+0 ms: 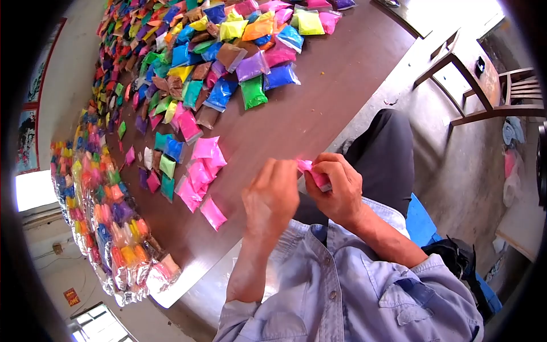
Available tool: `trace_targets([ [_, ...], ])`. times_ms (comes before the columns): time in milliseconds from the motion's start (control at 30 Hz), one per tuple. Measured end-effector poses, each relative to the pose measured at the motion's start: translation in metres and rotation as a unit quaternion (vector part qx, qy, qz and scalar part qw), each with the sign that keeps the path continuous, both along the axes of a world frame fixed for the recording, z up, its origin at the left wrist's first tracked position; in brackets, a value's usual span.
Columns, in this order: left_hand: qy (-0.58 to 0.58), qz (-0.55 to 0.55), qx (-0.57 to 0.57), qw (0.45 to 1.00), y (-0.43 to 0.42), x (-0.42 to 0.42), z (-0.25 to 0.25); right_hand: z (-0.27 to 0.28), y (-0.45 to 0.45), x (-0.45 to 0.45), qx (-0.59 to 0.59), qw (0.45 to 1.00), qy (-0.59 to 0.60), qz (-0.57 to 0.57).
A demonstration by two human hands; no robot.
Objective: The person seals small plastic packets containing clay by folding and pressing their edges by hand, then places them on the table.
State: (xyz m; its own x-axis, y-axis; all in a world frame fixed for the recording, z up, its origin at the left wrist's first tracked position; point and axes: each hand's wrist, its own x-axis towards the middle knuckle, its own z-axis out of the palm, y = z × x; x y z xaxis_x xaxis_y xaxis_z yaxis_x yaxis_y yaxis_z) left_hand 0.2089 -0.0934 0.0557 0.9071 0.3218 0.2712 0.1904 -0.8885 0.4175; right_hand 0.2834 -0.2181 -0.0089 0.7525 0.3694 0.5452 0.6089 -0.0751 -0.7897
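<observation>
A small bright pink packet (322,180) is held over my lap, just off the table edge. My right hand (339,185) is closed around it, thumb and fingers pressing its sides. My left hand (272,192) is closed at the packet's other end, its fingertips pinching there; its exact grip is partly hidden behind the fingers. On the table to the left lies a small pile of matching pink packets (200,171), with a single pink packet (213,214) nearest to me.
A large heap of coloured packets (228,62) covers the far part of the brown table (296,125). Clear bags of coloured packets (122,228) line its left side. A wooden chair (478,80) stands on the floor at right.
</observation>
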Motion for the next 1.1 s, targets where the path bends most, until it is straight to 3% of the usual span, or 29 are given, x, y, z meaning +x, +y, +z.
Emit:
trace_targets([
  [67, 0.032, 0.052, -0.011, 0.998, 0.010, -0.001, -0.004, -0.001, 0.000, 0.000, -0.003, 1.000, -0.020, 0.004],
  [200, -0.020, 0.022, -0.076, 0.997, -0.003, -0.007, 0.007, 0.001, -0.002, 0.000, -0.017, 0.999, -0.028, 0.003],
  [367, 0.012, 0.040, -0.002, 0.999, 0.006, -0.005, -0.005, -0.001, -0.002, 0.002, -0.024, 0.998, -0.051, 0.008],
  [467, -0.008, 0.041, -0.043, 0.998, 0.011, -0.008, -0.006, -0.002, -0.001, 0.001, 0.007, 1.000, 0.015, 0.009],
  [567, -0.046, 0.028, -0.069, 0.996, 0.001, -0.005, -0.005, -0.001, -0.004, -0.005, -0.008, 0.988, 0.154, -0.010],
  [800, -0.041, 0.016, -0.080, 0.996, -0.010, 0.006, -0.018, 0.001, -0.009, -0.003, -0.026, 0.989, 0.146, -0.009],
  [900, -0.040, 0.006, -0.068, 0.997, -0.006, 0.009, -0.014, -0.005, -0.011, -0.004, -0.024, 0.976, 0.215, -0.001],
  [967, -0.038, 0.007, -0.044, 0.998, -0.006, 0.011, -0.011, -0.009, -0.012, -0.004, 0.018, 0.942, 0.334, 0.022],
  [1100, -0.040, 0.034, -0.078, 0.996, -0.005, 0.007, -0.009, -0.008, -0.016, -0.002, 0.044, 0.922, 0.383, 0.033],
])
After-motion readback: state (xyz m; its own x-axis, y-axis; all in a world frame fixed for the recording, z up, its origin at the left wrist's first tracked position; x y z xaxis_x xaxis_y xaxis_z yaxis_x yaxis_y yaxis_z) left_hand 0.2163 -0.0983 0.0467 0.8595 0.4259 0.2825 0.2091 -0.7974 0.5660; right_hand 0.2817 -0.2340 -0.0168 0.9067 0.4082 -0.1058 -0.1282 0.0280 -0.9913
